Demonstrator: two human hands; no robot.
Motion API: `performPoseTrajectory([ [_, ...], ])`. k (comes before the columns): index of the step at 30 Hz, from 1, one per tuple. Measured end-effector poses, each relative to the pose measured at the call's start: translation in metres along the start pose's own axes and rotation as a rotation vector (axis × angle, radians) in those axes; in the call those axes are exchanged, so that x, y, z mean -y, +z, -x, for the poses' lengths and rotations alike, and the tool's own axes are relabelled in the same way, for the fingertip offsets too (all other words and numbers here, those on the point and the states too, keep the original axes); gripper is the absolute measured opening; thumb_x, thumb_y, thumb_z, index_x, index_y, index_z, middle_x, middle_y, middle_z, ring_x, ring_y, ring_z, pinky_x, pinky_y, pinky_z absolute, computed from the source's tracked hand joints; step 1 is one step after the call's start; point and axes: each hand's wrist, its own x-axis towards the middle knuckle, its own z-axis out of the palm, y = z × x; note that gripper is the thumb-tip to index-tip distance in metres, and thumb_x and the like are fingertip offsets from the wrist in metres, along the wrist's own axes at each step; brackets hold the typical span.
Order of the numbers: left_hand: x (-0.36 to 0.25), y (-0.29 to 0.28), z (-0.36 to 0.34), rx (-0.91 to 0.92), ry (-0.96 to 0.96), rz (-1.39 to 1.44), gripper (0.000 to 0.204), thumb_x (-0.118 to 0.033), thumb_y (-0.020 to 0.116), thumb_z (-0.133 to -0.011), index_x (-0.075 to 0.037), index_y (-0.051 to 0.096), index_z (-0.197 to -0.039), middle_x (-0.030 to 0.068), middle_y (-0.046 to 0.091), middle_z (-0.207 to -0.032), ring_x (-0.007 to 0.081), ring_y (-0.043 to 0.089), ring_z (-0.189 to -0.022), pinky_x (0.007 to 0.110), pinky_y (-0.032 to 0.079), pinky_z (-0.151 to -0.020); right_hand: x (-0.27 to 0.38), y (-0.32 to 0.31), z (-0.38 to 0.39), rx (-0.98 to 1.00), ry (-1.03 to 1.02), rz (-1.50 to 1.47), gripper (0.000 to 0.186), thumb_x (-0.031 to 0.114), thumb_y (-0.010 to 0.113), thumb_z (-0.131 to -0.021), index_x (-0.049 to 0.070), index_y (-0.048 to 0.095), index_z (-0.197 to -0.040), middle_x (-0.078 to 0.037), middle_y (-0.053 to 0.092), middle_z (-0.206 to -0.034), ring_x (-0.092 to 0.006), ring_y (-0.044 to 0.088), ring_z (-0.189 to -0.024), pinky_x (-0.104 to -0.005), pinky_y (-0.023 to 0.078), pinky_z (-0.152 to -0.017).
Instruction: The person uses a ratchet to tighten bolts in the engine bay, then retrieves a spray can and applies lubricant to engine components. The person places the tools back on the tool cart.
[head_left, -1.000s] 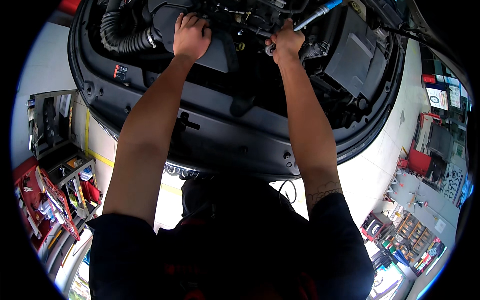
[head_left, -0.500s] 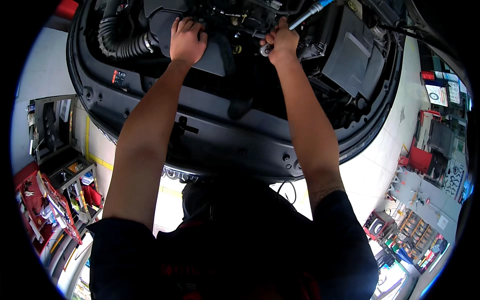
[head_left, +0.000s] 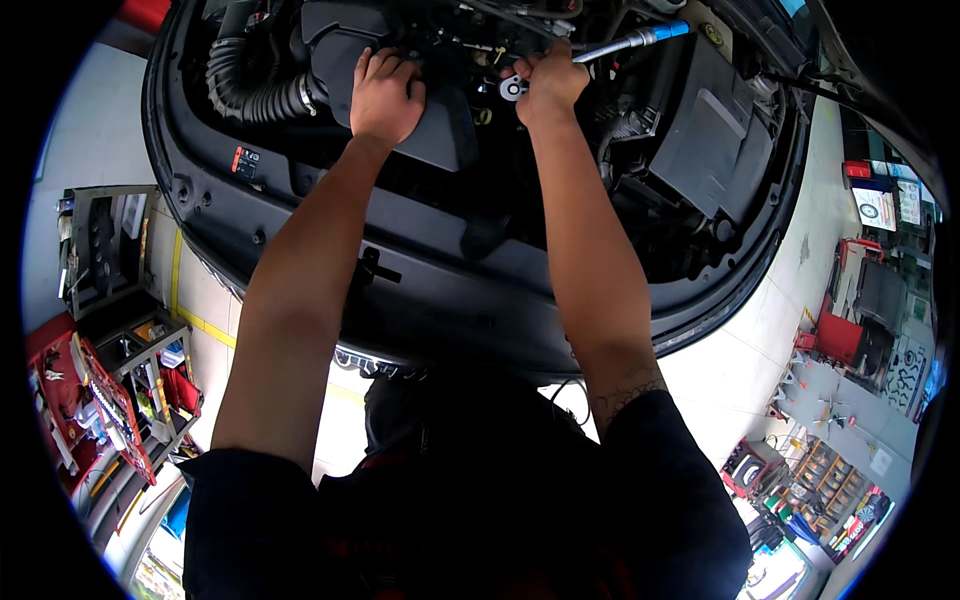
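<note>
the ratchet wrench is in the engine bay, in the grip of the right hand. its round head shows just left of the curled fingers, and its handle runs out past them on the right to a blue end. those fingers are clamped around the tool close to the head; what sits beneath it is hidden.

as far as can be judged, the work at the wrench is under way and not finished, since the tool is in hand down among the parts. whether a fastener is loose, tight or even engaged, i cannot tell, so how much turning is left stays open.

the left hand lies on the dark engine cover, fingers slightly apart, holding nothing that shows. that cover is in place under them. left of these fingers, the ribbed hose looks joined at its clamp. right of the right hand's fingers is a black box, its top on. nearer the person than both hands' fingers runs the front panel.
</note>
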Motion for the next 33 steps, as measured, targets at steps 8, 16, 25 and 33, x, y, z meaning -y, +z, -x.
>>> performPoseTrajectory([
  [8,-0.004,-0.002,-0.002,0.034,-0.004,-0.019,0.017,-0.018,0.06,-0.088,-0.009,0.073,-0.092,0.0066,0.07,-0.106,0.0265,0.055,-0.128,0.048,0.029,-0.122,0.014,0.01,-0.018,0.116,-0.007,0.23,0.026,0.02,0.049,-0.108,-0.002,0.044,-0.094,-0.008,0.042,-0.073,-0.0179,0.043,-0.05,-0.044,0.053,-0.051],
  [16,-0.002,-0.006,-0.002,0.053,-0.019,-0.003,0.017,-0.016,0.06,-0.088,-0.008,0.073,-0.093,0.0065,0.071,-0.107,0.026,0.055,-0.13,0.047,0.028,-0.123,-0.016,0.022,-0.001,-0.042,0.01,-0.163,0.039,0.033,0.049,-0.109,0.004,0.042,-0.084,-0.006,0.042,-0.064,-0.0185,0.044,-0.046,-0.0401,0.048,-0.045],
  [25,0.001,-0.003,-0.003,0.011,0.005,-0.004,0.016,-0.018,0.061,-0.086,-0.008,0.072,-0.09,0.0074,0.07,-0.103,0.0257,0.056,-0.127,0.049,0.03,-0.122,-0.012,0.031,-0.001,-0.021,-0.009,0.101,0.033,0.028,0.053,-0.108,-0.001,0.046,-0.094,-0.009,0.048,-0.072,-0.0198,0.051,-0.052,-0.0438,0.053,-0.047],
  [33,-0.004,-0.003,-0.003,0.01,-0.009,0.023,0.015,-0.016,0.06,-0.087,-0.009,0.072,-0.091,0.0061,0.07,-0.103,0.0253,0.055,-0.128,0.047,0.029,-0.123,-0.037,0.037,-0.053,0.189,0.141,0.527,0.026,0.023,0.058,-0.104,-0.002,0.053,-0.1,-0.012,0.05,-0.063,-0.0261,0.053,-0.046,-0.0438,0.041,-0.042],
])
